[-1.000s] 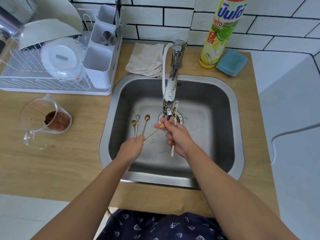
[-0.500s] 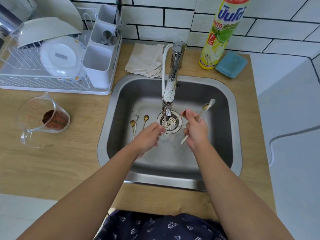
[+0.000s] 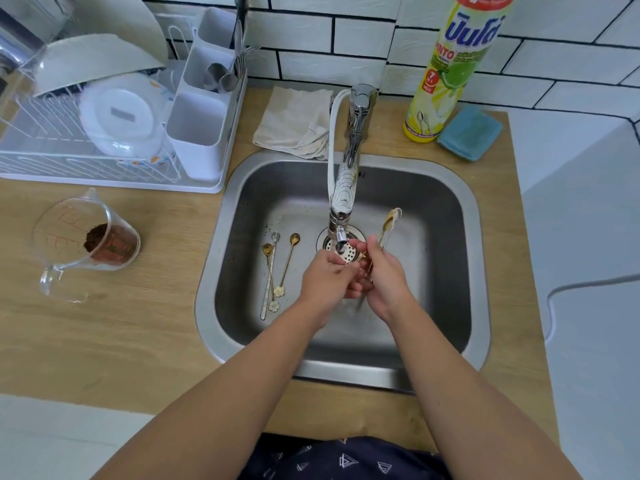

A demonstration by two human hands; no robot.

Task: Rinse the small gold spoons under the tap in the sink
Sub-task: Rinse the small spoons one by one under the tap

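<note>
Under the tap [image 3: 341,202] at the centre of the frame, my two hands meet over the drain [image 3: 346,249] of the steel sink [image 3: 446,188]. My right hand [image 3: 386,285] is clenched around a small bundle of spoons [image 3: 389,221], their bowls sticking up and away toward the upper right of the hand, one gold and one pale. My left hand [image 3: 325,277] is curled in against the right, its fingers [image 3: 341,259] closed near the lower handles; whether it pinches a spoon of its own I cannot tell, as the fingers overlap. Three more spoons [image 3: 277,268] lie side by side on the sink floor, left of centre, two gold with flower-shaped ends and one pale, not yet picked up. No stream of water is clearly visible from the spout. To rinse well, I judge I should tilt the bowls down under the nozzle, rub each face with the thumb, and keep the grip firm, since wet thin handles could slip toward the drain. A measuring jug [image 3: 86,244] with brown powder stands on the worktop [image 3: 138,341] at left; the dish rack [image 3: 104,133] waits in the upper left.
</note>
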